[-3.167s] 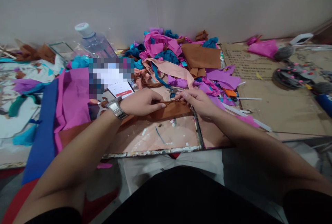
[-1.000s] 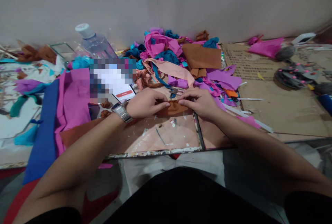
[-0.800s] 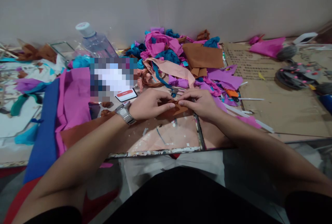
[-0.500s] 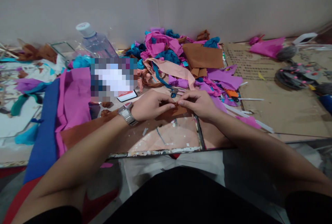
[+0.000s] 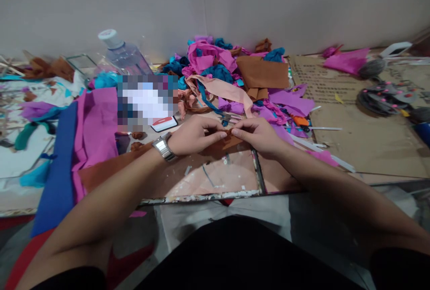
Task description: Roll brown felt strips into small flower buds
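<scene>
Both hands meet over the middle of the table, pinching a small piece of brown crepe paper (image 5: 231, 141). My left hand (image 5: 196, 135), with a metal watch (image 5: 163, 146) on its wrist, holds the paper's upper left edge between thumb and forefinger. Close beside it, my right hand (image 5: 257, 135) grips the same edge with thumb and fingertips. The paper's top looks gathered or folded there, and its lower part hangs down below the fingers. Just beyond the fingertips lie what look like scissors (image 5: 231, 119), partly hidden by the hands.
A heap of crumpled pink, blue and brown crepe paper (image 5: 211, 63) lies behind the hands. To the left are a clear bottle (image 5: 126, 57), a phone (image 5: 164, 123) and pink crepe sheets (image 5: 97, 124). White sticks (image 5: 324, 128) and cardboard (image 5: 369, 142) lie to the right.
The fingertips have shifted slightly on the brown crepe paper, and its top edge shows more gathered between them. My left wrist has turned a little. Everything else stays put.
</scene>
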`<action>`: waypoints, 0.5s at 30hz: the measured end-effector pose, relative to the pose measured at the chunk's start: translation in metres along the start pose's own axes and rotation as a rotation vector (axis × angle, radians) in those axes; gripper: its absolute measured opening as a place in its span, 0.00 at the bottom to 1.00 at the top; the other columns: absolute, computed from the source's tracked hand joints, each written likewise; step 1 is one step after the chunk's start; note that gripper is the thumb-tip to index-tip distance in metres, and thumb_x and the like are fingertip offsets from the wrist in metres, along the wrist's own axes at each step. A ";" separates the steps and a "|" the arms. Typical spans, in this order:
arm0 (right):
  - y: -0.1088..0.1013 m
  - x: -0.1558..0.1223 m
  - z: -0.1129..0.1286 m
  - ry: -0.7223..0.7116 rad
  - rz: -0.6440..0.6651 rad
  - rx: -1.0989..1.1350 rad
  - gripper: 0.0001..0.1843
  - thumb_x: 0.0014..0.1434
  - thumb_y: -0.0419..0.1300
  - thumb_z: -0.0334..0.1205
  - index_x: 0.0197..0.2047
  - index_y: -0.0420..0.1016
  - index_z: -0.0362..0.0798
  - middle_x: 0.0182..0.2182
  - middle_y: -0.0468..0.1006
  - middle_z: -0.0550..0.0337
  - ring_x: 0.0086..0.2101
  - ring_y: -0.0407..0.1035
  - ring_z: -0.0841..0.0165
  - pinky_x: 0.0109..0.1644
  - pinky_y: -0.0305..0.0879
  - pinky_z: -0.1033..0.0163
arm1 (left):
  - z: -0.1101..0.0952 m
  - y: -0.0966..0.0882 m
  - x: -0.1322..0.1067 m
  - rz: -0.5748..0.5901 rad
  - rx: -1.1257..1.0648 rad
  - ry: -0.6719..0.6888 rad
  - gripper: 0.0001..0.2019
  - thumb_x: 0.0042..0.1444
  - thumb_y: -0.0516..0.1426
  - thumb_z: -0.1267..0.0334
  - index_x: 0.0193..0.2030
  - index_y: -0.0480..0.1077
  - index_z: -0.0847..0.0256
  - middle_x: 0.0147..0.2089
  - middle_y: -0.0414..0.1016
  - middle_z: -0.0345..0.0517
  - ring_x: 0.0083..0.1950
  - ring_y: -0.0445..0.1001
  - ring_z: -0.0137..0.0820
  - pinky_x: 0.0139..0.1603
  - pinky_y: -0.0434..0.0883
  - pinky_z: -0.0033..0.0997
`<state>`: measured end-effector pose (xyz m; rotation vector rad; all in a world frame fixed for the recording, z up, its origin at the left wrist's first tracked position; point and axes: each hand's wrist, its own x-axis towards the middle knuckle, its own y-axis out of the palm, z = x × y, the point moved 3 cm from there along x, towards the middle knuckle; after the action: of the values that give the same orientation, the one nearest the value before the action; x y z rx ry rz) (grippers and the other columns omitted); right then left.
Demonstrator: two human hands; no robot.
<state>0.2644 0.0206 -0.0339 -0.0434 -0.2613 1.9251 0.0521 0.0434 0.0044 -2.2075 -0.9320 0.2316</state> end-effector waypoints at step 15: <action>-0.003 -0.001 0.004 -0.059 0.059 0.029 0.15 0.64 0.68 0.52 0.36 0.82 0.47 0.34 0.79 0.60 0.36 0.70 0.68 0.43 0.65 0.62 | -0.005 -0.004 0.000 0.012 -0.096 -0.010 0.18 0.69 0.57 0.51 0.39 0.80 0.64 0.33 0.79 0.44 0.35 0.73 0.30 0.38 0.68 0.29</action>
<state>0.2666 0.0199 -0.0300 0.0246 -0.2743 1.9901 0.0524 0.0426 0.0109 -2.3021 -0.9540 0.2080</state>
